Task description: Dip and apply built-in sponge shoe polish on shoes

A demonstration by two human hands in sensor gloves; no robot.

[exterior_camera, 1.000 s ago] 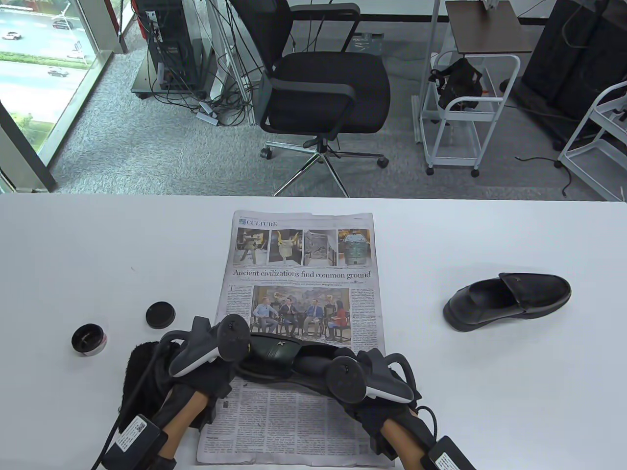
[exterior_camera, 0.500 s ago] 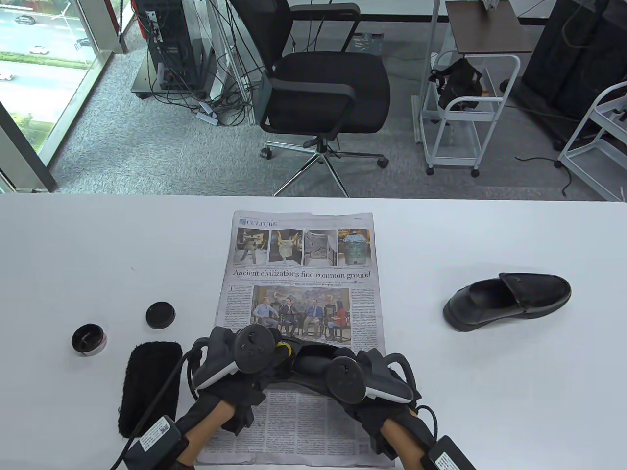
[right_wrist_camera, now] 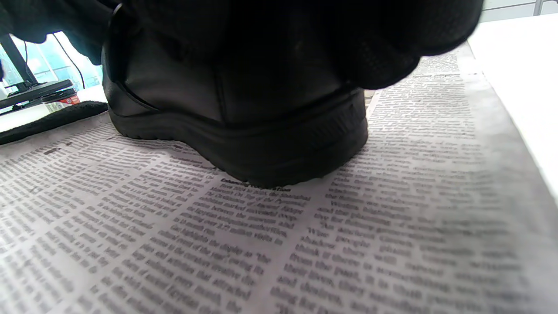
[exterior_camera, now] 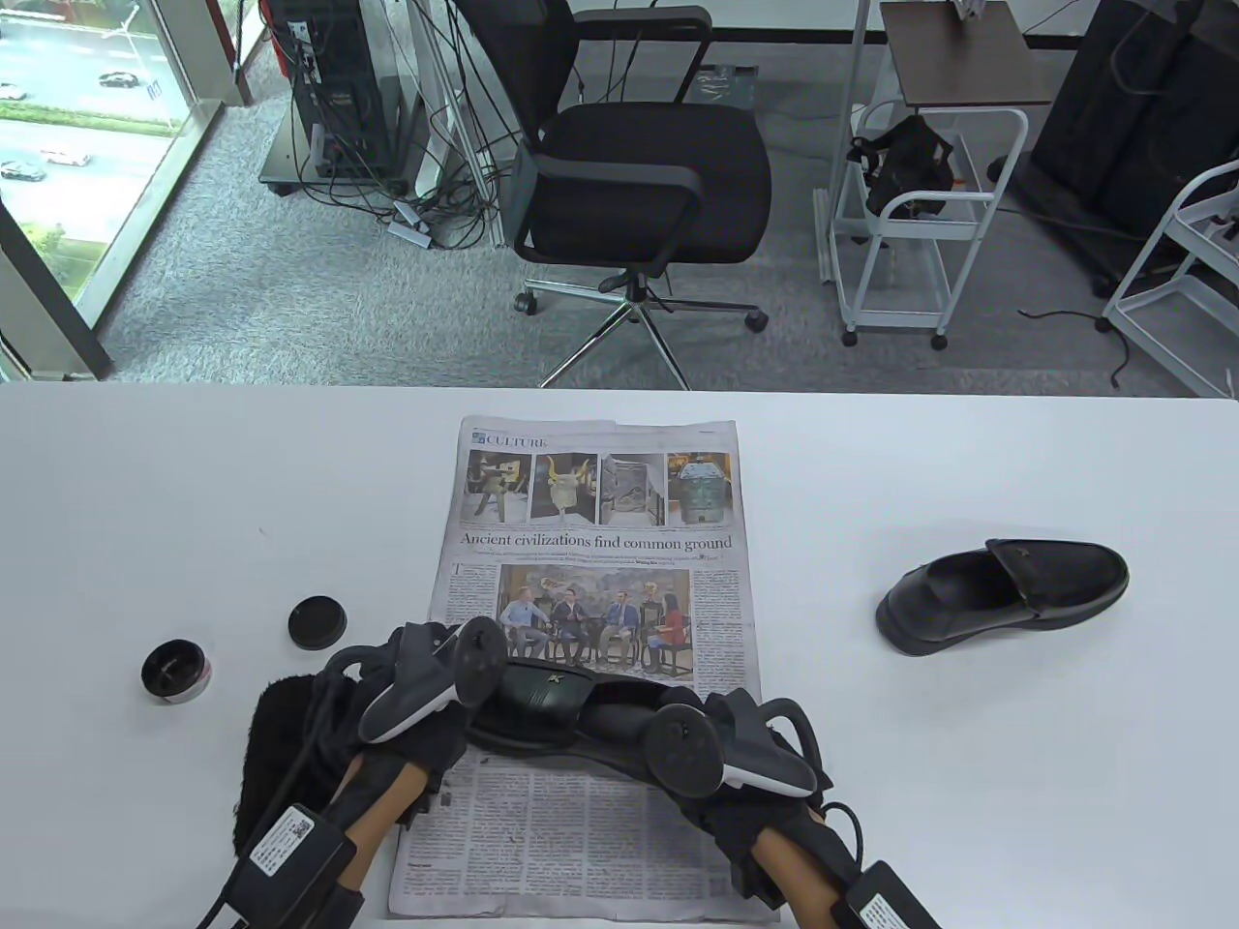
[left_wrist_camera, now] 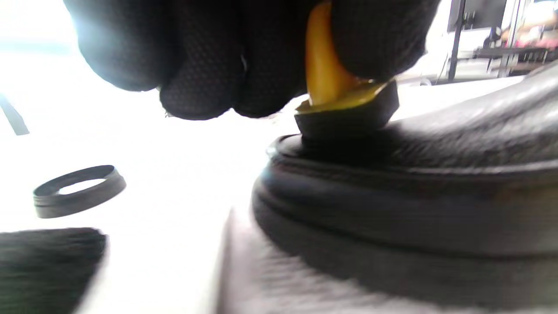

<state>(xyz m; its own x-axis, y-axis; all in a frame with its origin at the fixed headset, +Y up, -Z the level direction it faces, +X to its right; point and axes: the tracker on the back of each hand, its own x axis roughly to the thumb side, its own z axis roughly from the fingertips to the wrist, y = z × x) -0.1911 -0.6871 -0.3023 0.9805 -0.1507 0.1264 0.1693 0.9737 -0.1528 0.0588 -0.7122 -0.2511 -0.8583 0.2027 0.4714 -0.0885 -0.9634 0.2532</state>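
A newspaper (exterior_camera: 590,619) lies spread on the white table (exterior_camera: 968,774); its section head reads "CULTURE" and its headline "Ancient civilizations find common ground". Across its near half lies a black shoe (exterior_camera: 547,711), sole down on the print, with a small pale mark on its upper that is too small to read. The left hand (exterior_camera: 426,677) pinches a sponge applicator (left_wrist_camera: 344,111), yellow handle above a black pad, and presses the pad onto the shoe's toe cap. The right hand (exterior_camera: 736,755) is on the shoe's heel end; the right wrist view shows gloved fingers (right_wrist_camera: 379,48) curled over the heel, probably gripping it, though the hold itself is hidden.

Left of the newspaper sit a black lid (exterior_camera: 317,621) and, farther left, the open polish tin (exterior_camera: 175,672), whose label cannot be read. A black cloth (exterior_camera: 266,745) lies just beside the paper's near left edge, under the left forearm. Well to the paper's right lies a second black shoe (exterior_camera: 1002,595).
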